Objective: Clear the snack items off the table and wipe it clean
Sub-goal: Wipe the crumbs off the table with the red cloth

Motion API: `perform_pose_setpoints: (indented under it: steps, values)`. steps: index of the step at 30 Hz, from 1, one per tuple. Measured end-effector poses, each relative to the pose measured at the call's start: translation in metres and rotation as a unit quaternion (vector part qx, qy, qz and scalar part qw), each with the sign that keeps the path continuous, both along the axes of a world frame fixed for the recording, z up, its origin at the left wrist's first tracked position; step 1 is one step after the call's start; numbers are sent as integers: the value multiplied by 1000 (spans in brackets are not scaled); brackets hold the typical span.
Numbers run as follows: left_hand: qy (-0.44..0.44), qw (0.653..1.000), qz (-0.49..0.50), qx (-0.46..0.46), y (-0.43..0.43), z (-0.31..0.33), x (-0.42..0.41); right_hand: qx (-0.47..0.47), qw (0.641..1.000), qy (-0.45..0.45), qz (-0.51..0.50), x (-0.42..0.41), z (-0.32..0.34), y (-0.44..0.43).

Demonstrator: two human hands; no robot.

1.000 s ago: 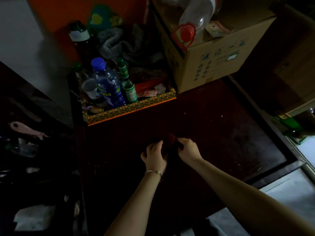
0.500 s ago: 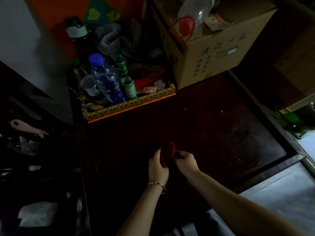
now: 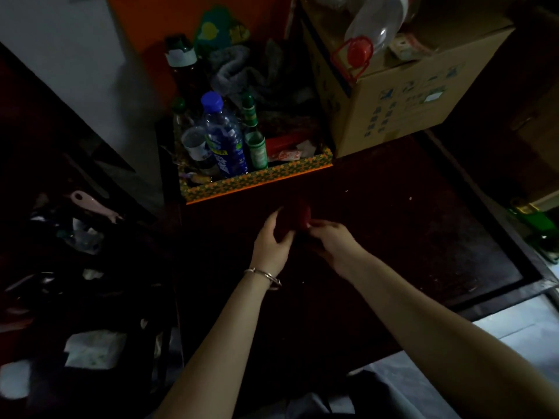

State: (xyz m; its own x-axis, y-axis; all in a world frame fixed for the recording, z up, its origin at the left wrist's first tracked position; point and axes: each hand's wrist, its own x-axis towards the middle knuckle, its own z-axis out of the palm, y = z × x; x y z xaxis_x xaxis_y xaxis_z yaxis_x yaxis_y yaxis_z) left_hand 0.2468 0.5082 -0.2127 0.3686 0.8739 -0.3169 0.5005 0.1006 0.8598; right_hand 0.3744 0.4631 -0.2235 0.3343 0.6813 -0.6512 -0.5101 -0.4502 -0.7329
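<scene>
Both hands meet over the dark worktop (image 3: 393,231) at the middle of the view. The left hand (image 3: 270,240) and the right hand (image 3: 331,241) each grip a dark red cloth (image 3: 295,217) bunched between them. At twelve o'clock from the cloth, just beyond it, stands a patterned box (image 3: 257,179) of bottles; at one o'clock sits a cardboard carton (image 3: 402,95).

The table (image 3: 393,237) is very dark reddish brown. The cloth (image 3: 298,217) held over it is dark red. The tray (image 3: 257,181) has a green and yellow diamond pattern with an orange lower edge. In it, 1 bottle (image 3: 225,140) has a blue cap and blue label; another bottle (image 3: 255,137) is green. The box (image 3: 393,107) is tan cardboard, with a red-capped clear jug (image 3: 372,28) on top. The wall (image 3: 169,22) behind is orange.
</scene>
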Motion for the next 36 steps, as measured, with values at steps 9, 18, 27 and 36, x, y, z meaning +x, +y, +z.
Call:
perform_pose_setpoints:
  steps: [9, 18, 27, 36]
  values:
    - [-56, 996, -22, 73, 4, 28, 2, 37, 994, -93, 35, 5, 56, -4]
    - [-71, 990, 60, -105, -48, -41, -27, -37, 986, -115, 116, -17, -26, -45]
    - [-60, 977, 179, -96, -43, -57, -37, -61, 845, -401, 348, -5, -63, -44]
    - [-31, 977, 183, -101, -48, -67, -44, -41, 743, -509, 432, -10, -85, -47]
